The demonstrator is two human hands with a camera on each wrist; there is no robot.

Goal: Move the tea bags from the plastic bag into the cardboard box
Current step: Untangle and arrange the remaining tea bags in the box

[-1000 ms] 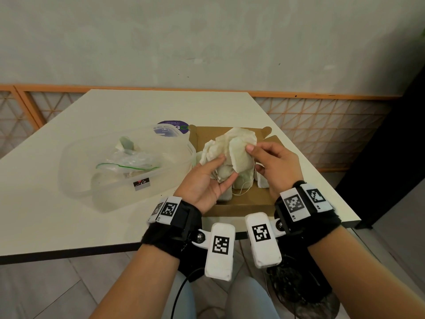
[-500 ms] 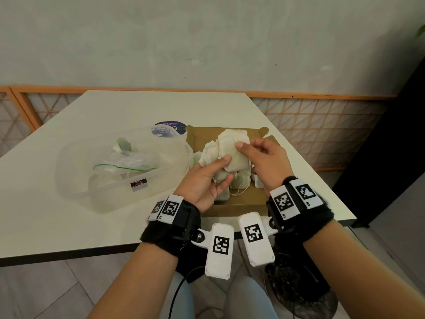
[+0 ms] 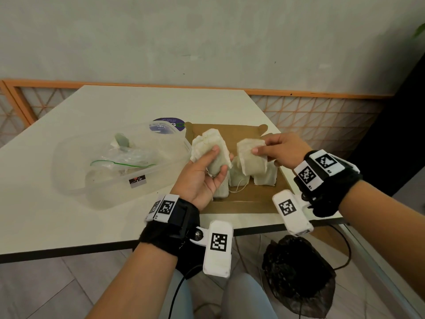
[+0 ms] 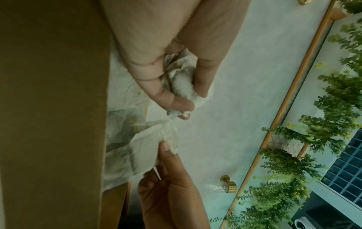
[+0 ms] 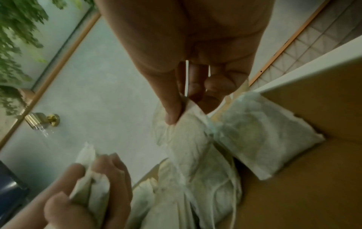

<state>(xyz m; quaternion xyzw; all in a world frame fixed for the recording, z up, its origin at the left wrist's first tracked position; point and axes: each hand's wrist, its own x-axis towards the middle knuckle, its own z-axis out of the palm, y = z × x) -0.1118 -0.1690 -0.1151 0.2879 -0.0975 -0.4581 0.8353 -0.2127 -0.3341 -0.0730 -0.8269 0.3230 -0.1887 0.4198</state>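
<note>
We see a pale table point(image 3: 69, 203) from above, with 2 bare hands working over an open cardboard box point(image 3: 243, 203) that lies flat near the table's front edge. Our left hand point(image 3: 202, 180) is palm up, its fingers and thumb curled round a bunch of tea bags point(image 3: 210, 148), which it holds above the left side of the box. Our right hand point(image 3: 284, 149) pinches 1 separate tea bag point(image 3: 251, 160) by its top edge between thumb and fingertips; this bag hangs over the middle of the box, apart from the bunch. In the right wrist view the thumb presses the paper edge against the fingers. More tea bags point(image 3: 264, 178) already lie inside the box, with thin strings trailing among them.

Just left of the box stands a clear plastic tub point(image 3: 76, 178). Inside it lies the plastic bag point(image 3: 119, 161), crumpled, with a green zip line; how much it holds we cannot tell. A purple round lid point(image 3: 166, 125) shows behind the tub. Both wrists wear black bands with white marker blocks.
</note>
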